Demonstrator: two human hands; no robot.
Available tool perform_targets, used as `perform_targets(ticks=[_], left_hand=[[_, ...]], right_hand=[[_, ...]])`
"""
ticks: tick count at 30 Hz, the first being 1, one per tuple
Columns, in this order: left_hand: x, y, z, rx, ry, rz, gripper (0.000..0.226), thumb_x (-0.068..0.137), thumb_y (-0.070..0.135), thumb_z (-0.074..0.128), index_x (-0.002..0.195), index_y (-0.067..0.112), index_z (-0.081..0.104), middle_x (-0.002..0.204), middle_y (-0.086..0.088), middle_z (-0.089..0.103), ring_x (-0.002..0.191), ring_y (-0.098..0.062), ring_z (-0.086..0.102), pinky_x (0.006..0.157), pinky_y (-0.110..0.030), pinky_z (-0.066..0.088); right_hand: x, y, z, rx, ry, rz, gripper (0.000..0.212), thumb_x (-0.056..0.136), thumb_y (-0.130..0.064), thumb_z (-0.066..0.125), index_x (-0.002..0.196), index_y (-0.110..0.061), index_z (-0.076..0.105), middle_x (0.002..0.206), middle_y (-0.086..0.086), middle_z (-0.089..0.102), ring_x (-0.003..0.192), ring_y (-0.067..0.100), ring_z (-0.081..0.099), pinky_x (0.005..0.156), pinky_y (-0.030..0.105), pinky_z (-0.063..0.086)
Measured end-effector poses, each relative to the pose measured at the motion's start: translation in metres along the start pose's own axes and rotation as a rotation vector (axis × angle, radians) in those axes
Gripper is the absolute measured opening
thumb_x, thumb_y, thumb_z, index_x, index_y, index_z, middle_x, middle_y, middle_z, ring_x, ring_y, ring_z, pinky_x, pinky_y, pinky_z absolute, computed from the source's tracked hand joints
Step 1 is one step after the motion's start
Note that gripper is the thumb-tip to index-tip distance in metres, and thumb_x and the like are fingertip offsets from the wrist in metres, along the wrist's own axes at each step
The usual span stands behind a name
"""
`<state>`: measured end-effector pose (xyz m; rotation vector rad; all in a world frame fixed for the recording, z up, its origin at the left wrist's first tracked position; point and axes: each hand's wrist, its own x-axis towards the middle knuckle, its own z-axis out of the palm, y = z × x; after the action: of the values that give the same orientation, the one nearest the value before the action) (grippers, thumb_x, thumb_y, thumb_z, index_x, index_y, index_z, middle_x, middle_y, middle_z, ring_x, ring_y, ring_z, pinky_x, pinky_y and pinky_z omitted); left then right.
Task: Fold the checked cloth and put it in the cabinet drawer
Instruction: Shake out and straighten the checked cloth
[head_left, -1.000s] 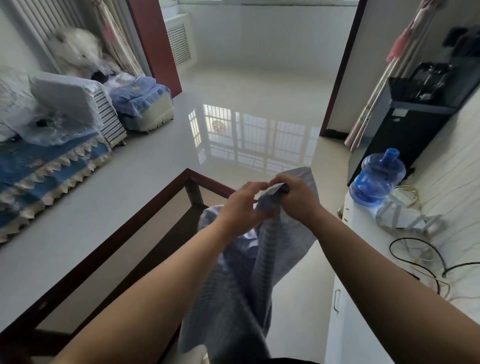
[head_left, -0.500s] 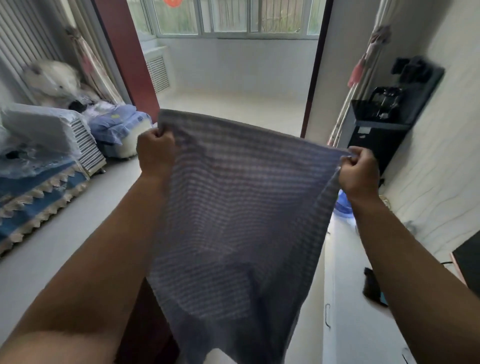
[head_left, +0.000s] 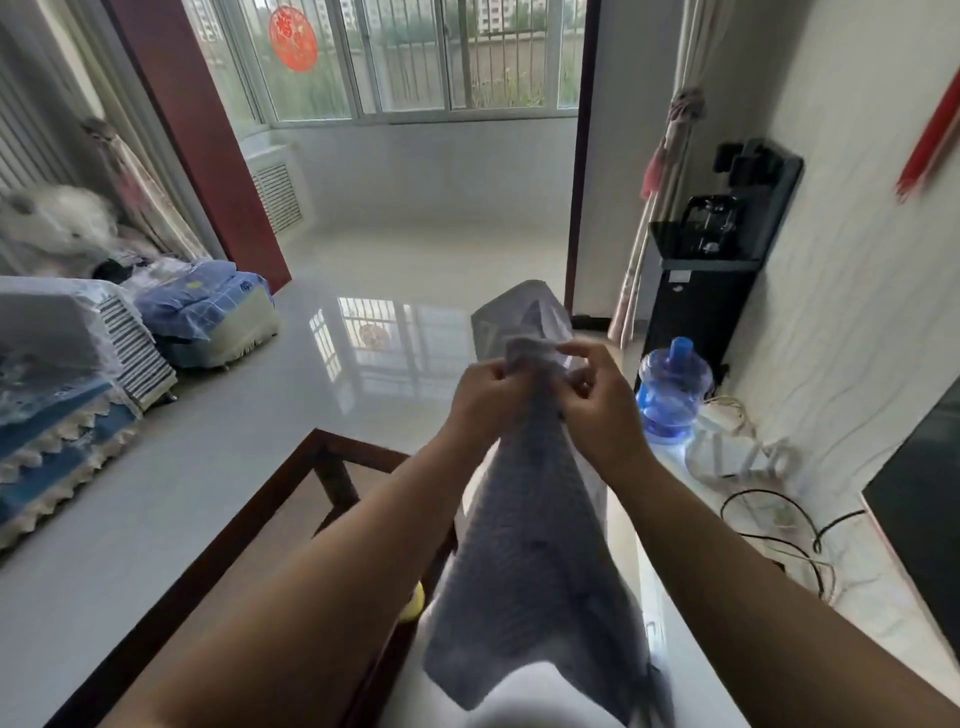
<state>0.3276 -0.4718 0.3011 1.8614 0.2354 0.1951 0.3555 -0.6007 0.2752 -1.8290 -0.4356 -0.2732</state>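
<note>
- The checked cloth is pale grey-blue with a fine check.
- It hangs in the air, doubled over lengthwise, carried by nothing below.
- Its top corners are bunched together; one flap stands up above them.
- The lower edge drapes loose and uneven.

A dark wooden table with a glass top stands low in front, a small yellow object showing near its right edge. On the right a blue water jug sits on the floor beside a black water dispenser, a kettle on its shelf. Black cables loop over a white surface by the wall. A red paper cutout hangs on the window. To the left lie blue-covered bedding and a white plush toy.
</note>
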Motion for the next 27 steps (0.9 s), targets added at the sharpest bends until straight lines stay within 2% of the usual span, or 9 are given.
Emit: perform_targets(ticks=[2,3,7,10,13,17,22,25,27], left_hand=[[-0.005,-0.006,0.013,0.036,-0.041,0.041,0.033,0.093,0.027,0.059,0.07,0.007,0.071,0.057,0.001,0.061,0.054,-0.009,0.056,0.053,-0.018,0.047],[-0.008,-0.011,0.014,0.025,-0.047,0.054,0.03,0.094,0.023,0.057,0.077,0.002,0.071,0.06,-0.001,0.062,0.057,-0.01,0.058,0.054,-0.018,0.048],[-0.016,-0.022,0.008,-0.071,-0.069,0.083,0.023,0.095,0.015,0.054,0.08,0.007,0.071,0.069,-0.009,0.065,0.065,-0.018,0.064,0.065,-0.032,0.056],[-0.023,-0.024,0.006,-0.135,-0.11,0.069,0.03,0.099,0.023,0.046,0.081,0.015,0.068,0.075,-0.008,0.066,0.073,-0.02,0.066,0.069,-0.033,0.058],[-0.029,-0.029,0.002,-0.219,-0.205,0.011,0.035,0.103,0.03,0.034,0.098,0.016,0.065,0.087,-0.003,0.069,0.082,-0.013,0.069,0.068,-0.022,0.057],[-0.033,-0.037,-0.005,-0.266,-0.257,0.015,0.037,0.104,0.03,0.031,0.116,0.011,0.06,0.105,-0.008,0.068,0.1,-0.022,0.067,0.079,-0.027,0.057],[-0.039,-0.049,-0.018,-0.16,-0.272,0.18,0.018,0.095,0.023,0.052,0.11,0.02,0.06,0.103,-0.001,0.068,0.101,-0.017,0.068,0.085,-0.028,0.056],[-0.043,-0.057,-0.02,-0.167,-0.143,0.184,0.02,0.09,0.01,0.061,0.109,0.011,0.064,0.098,-0.002,0.07,0.094,-0.013,0.07,0.082,-0.028,0.057],[-0.045,-0.06,-0.018,-0.253,-0.012,0.118,0.019,0.09,0.008,0.06,0.107,0.004,0.068,0.097,-0.012,0.072,0.092,-0.02,0.072,0.084,-0.037,0.058]], right_hand=[[-0.005,-0.005,0.001,0.044,-0.008,-0.008,0.028,0.088,-0.013,0.062,0.113,-0.022,0.052,0.091,0.002,0.065,0.083,0.012,0.067,0.078,0.032,0.058],[-0.006,-0.007,0.0,0.049,-0.022,-0.004,0.03,0.088,-0.012,0.061,0.114,-0.023,0.052,0.092,0.002,0.065,0.083,0.016,0.067,0.078,0.038,0.059],[-0.009,-0.007,0.0,-0.021,-0.124,-0.036,0.038,0.088,-0.01,0.059,0.122,-0.026,0.048,0.073,-0.003,0.058,0.069,0.021,0.065,0.069,0.044,0.059],[-0.009,-0.008,0.002,-0.031,-0.176,-0.037,0.039,0.089,-0.013,0.057,0.118,-0.037,0.048,0.077,0.005,0.063,0.071,0.024,0.067,0.068,0.043,0.06],[-0.007,-0.01,0.006,0.013,-0.247,-0.002,0.036,0.089,-0.014,0.057,0.103,-0.048,0.05,0.085,0.004,0.066,0.077,0.022,0.07,0.071,0.043,0.061],[-0.007,-0.015,0.011,0.033,-0.322,0.03,0.019,0.09,-0.013,0.057,0.099,-0.029,0.058,0.092,0.004,0.066,0.085,0.021,0.069,0.076,0.039,0.061],[-0.003,-0.027,0.011,0.031,-0.478,0.085,0.015,0.09,-0.01,0.058,0.103,-0.016,0.064,0.094,-0.005,0.064,0.094,0.018,0.065,0.082,0.026,0.057],[-0.002,-0.032,0.01,0.092,-0.601,0.164,0.015,0.091,-0.018,0.06,0.105,-0.015,0.064,0.093,-0.004,0.066,0.092,0.017,0.067,0.081,0.022,0.056],[-0.002,-0.035,0.009,0.172,-0.709,0.228,0.012,0.093,-0.02,0.056,0.101,-0.018,0.064,0.095,0.001,0.068,0.092,0.016,0.068,0.08,0.022,0.056]])
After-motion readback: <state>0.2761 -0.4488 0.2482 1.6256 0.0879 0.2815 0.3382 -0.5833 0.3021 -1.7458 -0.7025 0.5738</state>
